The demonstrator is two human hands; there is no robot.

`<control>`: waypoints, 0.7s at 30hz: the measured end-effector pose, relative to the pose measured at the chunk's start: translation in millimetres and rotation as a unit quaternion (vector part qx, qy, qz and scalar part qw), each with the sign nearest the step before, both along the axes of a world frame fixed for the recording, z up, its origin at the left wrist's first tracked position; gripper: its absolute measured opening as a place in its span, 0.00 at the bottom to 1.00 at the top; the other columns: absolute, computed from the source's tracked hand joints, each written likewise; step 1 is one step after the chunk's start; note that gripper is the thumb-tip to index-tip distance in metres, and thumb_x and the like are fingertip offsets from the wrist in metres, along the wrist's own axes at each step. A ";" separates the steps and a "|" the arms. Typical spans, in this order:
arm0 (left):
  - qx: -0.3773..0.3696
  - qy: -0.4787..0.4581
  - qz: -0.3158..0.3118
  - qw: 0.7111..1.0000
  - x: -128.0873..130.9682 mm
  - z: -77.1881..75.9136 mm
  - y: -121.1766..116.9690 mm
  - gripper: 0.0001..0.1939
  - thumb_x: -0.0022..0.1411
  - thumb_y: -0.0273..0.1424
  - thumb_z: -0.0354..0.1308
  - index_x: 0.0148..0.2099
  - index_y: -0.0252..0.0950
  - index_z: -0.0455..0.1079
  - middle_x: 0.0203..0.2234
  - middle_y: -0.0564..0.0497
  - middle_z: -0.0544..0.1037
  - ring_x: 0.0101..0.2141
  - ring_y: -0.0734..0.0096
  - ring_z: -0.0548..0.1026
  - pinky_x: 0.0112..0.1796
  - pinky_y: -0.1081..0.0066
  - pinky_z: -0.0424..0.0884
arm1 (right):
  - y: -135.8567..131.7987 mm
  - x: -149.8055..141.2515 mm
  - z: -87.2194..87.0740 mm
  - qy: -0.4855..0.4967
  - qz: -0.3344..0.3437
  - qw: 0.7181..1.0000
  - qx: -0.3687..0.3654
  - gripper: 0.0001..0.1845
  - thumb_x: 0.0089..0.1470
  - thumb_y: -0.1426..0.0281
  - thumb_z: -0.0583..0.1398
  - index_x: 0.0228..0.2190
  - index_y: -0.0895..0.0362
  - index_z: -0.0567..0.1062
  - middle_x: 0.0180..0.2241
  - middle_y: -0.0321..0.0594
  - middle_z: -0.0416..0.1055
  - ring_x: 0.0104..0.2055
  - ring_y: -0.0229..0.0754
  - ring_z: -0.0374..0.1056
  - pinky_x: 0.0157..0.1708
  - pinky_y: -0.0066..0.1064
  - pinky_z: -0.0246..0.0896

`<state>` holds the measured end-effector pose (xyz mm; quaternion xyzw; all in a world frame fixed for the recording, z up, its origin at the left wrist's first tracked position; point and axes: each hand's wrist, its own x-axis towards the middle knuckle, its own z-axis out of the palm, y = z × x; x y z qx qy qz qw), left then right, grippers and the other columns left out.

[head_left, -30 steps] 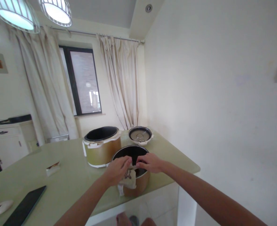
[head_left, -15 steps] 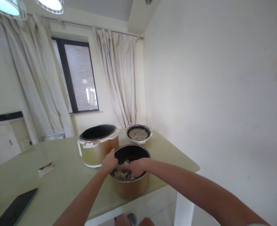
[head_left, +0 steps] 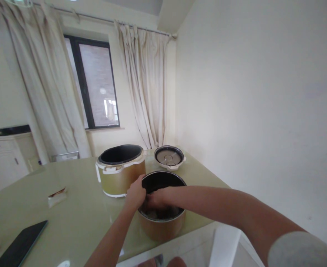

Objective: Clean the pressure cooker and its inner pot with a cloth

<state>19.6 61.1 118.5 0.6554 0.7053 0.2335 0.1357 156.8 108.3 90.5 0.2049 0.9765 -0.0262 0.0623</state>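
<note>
A round inner pot [head_left: 163, 230], dark inside and copper-coloured outside, stands near the table's front edge. My left hand [head_left: 136, 193] grips its left rim, fingers bent over the edge. My right hand [head_left: 161, 199] reaches down inside the pot, close to the left inner wall. Under it shows a little of a pale, crumpled cloth [head_left: 152, 214]; most of the cloth and my right fingertips are hidden. Just behind and to the left is the open cooker body [head_left: 121, 180], gold with white trim. Its round lid [head_left: 169, 156] lies behind the pot, inner side up.
The pale green table [head_left: 77, 211] carries a dark flat tablet-like object [head_left: 20, 243] at the front left and a small white packet [head_left: 57, 196] farther back. A white wall [head_left: 249, 111] rises at the right, beyond the table's edge.
My right hand has shifted leftward inside the pot, and the pale cloth that showed beneath it is now mostly hidden. My left hand still grips the rim. The view has tilted slightly.
</note>
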 end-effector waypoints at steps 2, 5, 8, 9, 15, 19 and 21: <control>0.003 0.003 -0.002 1.000 0.3 0.5 -0.8 0.33 0.63 0.22 0.46 0.68 0.43 0.65 0.58 0.42 0.81 0.56 0.49 0.80 0.54 0.56 0.73 | 0.6 0.7 7.3 -0.031 0.029 0.998 0.039 0.06 0.52 0.74 0.70 0.30 0.51 0.81 0.46 0.40 0.81 0.52 0.53 0.75 0.45 0.40 0.72; 0.010 0.006 0.000 1.000 -0.2 -0.9 -1.1 0.33 0.63 0.22 0.47 0.68 0.43 0.65 0.57 0.42 0.81 0.55 0.51 0.80 0.53 0.57 0.74 | 5.6 9.4 22.3 -0.055 0.054 0.993 0.094 0.07 0.59 0.74 0.67 0.29 0.51 0.80 0.52 0.41 0.79 0.60 0.53 0.69 0.52 0.43 0.70; 0.017 0.003 0.002 1.000 -1.2 -2.7 -2.2 0.30 0.65 0.23 0.47 0.67 0.45 0.66 0.54 0.43 0.83 0.54 0.52 0.81 0.52 0.58 0.74 | 12.1 28.3 33.8 -0.055 0.019 0.988 0.144 0.08 0.61 0.74 0.64 0.38 0.51 0.83 0.59 0.50 0.74 0.59 0.59 0.70 0.48 0.50 0.71; 0.018 0.000 0.005 1.000 -1.3 -3.0 -3.2 0.30 0.65 0.24 0.46 0.66 0.44 0.66 0.53 0.43 0.83 0.53 0.52 0.82 0.52 0.58 0.75 | 13.3 35.6 35.0 -0.059 -0.008 0.986 0.155 0.11 0.59 0.74 0.65 0.43 0.50 0.83 0.60 0.54 0.73 0.58 0.62 0.71 0.45 0.51 0.72; 0.017 0.007 0.025 1.000 5.1 -0.2 -10.5 0.31 0.63 0.24 0.46 0.66 0.41 0.66 0.54 0.39 0.82 0.52 0.48 0.82 0.52 0.54 0.75 | 13.5 61.6 18.0 -0.083 -0.247 0.962 0.078 0.14 0.44 0.65 0.74 0.36 0.51 0.86 0.42 0.51 0.81 0.42 0.61 0.79 0.37 0.49 0.74; 0.014 0.010 0.036 0.999 9.4 0.6 -12.0 0.31 0.64 0.24 0.46 0.67 0.40 0.65 0.57 0.37 0.80 0.54 0.47 0.81 0.55 0.53 0.73 | 20.2 58.7 15.4 -0.114 -0.248 0.962 0.000 0.17 0.49 0.52 0.70 0.22 0.51 0.82 0.25 0.40 0.78 0.31 0.50 0.78 0.33 0.40 0.74; 0.019 0.012 0.036 0.999 9.3 -0.3 -12.0 0.32 0.63 0.24 0.46 0.69 0.40 0.64 0.59 0.37 0.79 0.56 0.47 0.80 0.55 0.53 0.73 | 22.3 56.6 18.4 -0.115 -0.223 0.965 -0.074 0.18 0.48 0.50 0.70 0.22 0.51 0.82 0.24 0.37 0.77 0.30 0.47 0.77 0.33 0.37 0.74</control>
